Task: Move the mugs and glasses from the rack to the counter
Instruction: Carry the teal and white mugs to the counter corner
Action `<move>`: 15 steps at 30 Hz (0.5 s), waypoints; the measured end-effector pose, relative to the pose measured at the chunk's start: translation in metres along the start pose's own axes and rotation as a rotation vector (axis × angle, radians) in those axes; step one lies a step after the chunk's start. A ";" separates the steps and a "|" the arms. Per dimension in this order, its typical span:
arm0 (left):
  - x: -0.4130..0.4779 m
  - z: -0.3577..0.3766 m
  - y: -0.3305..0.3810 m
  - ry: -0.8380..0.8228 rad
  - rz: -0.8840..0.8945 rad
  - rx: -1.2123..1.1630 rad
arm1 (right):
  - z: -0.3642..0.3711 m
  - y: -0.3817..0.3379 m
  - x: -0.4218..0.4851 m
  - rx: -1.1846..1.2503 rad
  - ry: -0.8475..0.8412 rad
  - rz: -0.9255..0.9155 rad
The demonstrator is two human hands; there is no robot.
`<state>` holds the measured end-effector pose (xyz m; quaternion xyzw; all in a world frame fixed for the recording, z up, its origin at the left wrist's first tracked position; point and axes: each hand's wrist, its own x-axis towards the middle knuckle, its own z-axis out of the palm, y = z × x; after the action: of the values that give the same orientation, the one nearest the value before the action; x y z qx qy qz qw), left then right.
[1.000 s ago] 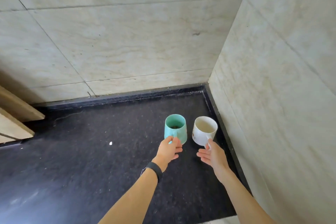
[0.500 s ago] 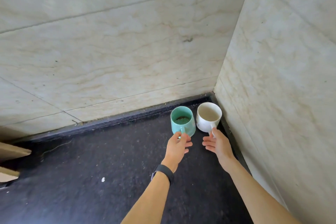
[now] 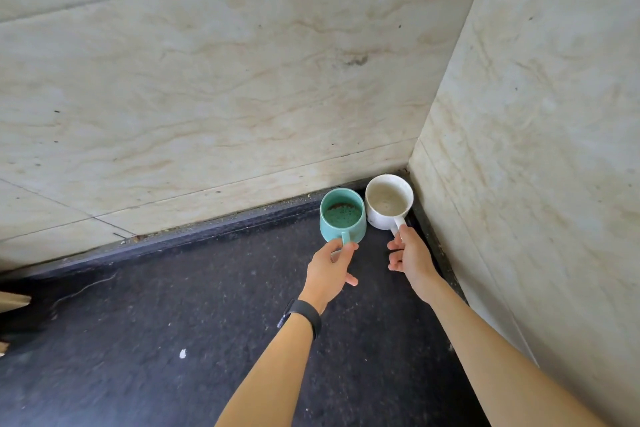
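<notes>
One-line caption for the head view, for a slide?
Left hand and right hand hold teal mug and white mug by their handles in counter corner.

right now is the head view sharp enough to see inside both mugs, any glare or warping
Head view: soft even daylight, no glare; teal mug and white mug are sharp, with speckled residue visible inside. Wide-angle warping bends the wall tile lines; the dark counter is slightly soft at the left edge.

Teal mug [image 3: 343,218], white mug [image 3: 388,200] upright, touching, counter [image 3: 173,340] corner.

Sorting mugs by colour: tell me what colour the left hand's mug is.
Teal green mug, seen in the head view, held by the left hand.
</notes>
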<state>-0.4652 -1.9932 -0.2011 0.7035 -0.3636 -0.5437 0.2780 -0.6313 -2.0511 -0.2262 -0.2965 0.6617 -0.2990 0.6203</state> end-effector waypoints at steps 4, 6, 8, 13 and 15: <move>-0.001 0.006 -0.005 0.087 -0.029 0.021 | -0.001 -0.001 0.000 0.000 -0.004 0.023; -0.001 0.010 -0.007 0.146 -0.029 0.027 | -0.002 -0.001 0.000 0.017 0.002 0.033; -0.001 0.015 -0.009 0.204 -0.015 0.035 | -0.002 0.001 -0.001 0.005 0.008 0.034; 0.002 0.022 -0.014 0.259 -0.007 0.022 | 0.002 0.005 0.003 -0.040 0.028 0.010; 0.003 0.021 -0.015 0.245 -0.005 0.007 | -0.001 0.003 0.005 -0.055 0.019 0.012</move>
<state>-0.4822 -1.9871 -0.2205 0.7667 -0.3270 -0.4530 0.3163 -0.6322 -2.0529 -0.2311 -0.3065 0.6774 -0.2798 0.6073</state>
